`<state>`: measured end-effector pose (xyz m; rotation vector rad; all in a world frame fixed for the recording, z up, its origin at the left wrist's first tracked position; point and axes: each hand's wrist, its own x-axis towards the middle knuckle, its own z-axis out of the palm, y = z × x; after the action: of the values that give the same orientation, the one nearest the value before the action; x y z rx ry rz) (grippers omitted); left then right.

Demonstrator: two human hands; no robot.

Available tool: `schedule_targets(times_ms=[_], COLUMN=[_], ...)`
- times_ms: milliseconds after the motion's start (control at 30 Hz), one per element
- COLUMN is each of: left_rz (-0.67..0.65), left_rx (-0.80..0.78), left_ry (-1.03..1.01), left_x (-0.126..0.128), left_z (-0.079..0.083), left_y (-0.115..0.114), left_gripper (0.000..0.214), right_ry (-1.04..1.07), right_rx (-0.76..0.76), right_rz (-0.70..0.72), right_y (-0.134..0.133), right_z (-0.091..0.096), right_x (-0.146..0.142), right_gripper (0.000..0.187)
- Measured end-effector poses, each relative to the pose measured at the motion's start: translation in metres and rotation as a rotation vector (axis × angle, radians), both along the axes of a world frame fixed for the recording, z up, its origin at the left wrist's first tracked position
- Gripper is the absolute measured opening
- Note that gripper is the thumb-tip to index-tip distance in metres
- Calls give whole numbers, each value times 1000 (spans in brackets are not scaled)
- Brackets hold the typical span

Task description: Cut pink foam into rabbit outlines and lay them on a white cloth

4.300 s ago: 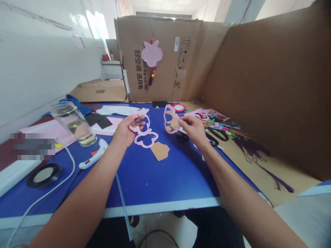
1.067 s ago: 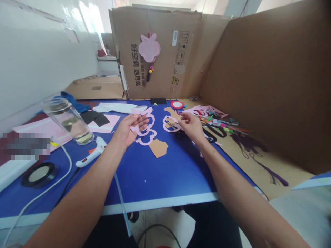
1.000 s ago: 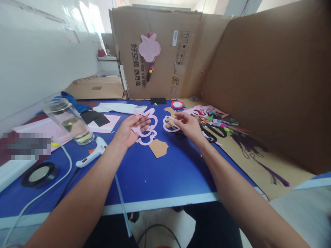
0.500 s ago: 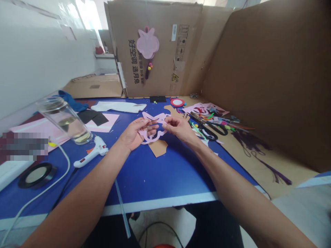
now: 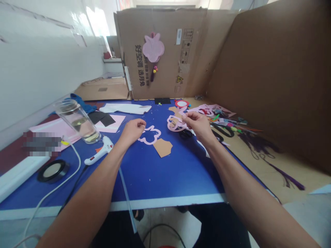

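"One question first: how do the hands stand?"

"The left hand (image 5: 132, 131) is loosely curled, nothing visible in it, just beside a flat pink foam outline (image 5: 150, 136) near the middle of the desk (image 5: 111, 205). The right hand (image 5: 197, 123) pinches a second pink outline (image 5: 173, 124) between narrowly closed fingers (image 5: 186, 116), above the desk's far side."

"What's done, and what's left?"

"Both outlines look fully cut, with smooth, rounded lobes. A tan card piece (image 5: 162, 148) lies apart, and a finished-looking pink shape (image 5: 153, 48) hangs on the carton (image 5: 178, 51). Whether the held outline is joined to anything, I cannot tell."

"Glue?"

"A white glue gun (image 5: 98, 151) lies near the desk's left side."
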<state>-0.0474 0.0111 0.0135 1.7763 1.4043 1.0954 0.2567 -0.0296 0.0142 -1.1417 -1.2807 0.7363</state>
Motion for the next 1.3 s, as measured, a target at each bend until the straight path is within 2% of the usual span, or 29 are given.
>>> schedule_targets(times_ms=[133,300,500,633,767,1133,1300], left_rz=[-46,-43,-79,-41,-24,-67,-83], left_rx=[13,15,12,66,40,62,32], left_ry=[-20,111,76,51,20,398,452], left_x=[1,1,-1,-7,-10,-12,-11], left_z=[-3,-10,-17,-18,-15,-22,-22], left_y=[-1,1,4,8,9,8,8], left_gripper=[18,24,43,43,44,59,63], right_ry=[17,29,52,40,47,44,42], right_rx=[-17,-6,-2,-23,-17,-18,-23], right_rz=[-23,-28,-23,-43,-31,-23,-32], right_y=[0,-2,-1,-2,-3,0,-1], right_z=[0,1,0,1,4,0,3], right_x=[0,0,2,3,3,6,7], right_gripper=[37,36,36,37,36,31,34])
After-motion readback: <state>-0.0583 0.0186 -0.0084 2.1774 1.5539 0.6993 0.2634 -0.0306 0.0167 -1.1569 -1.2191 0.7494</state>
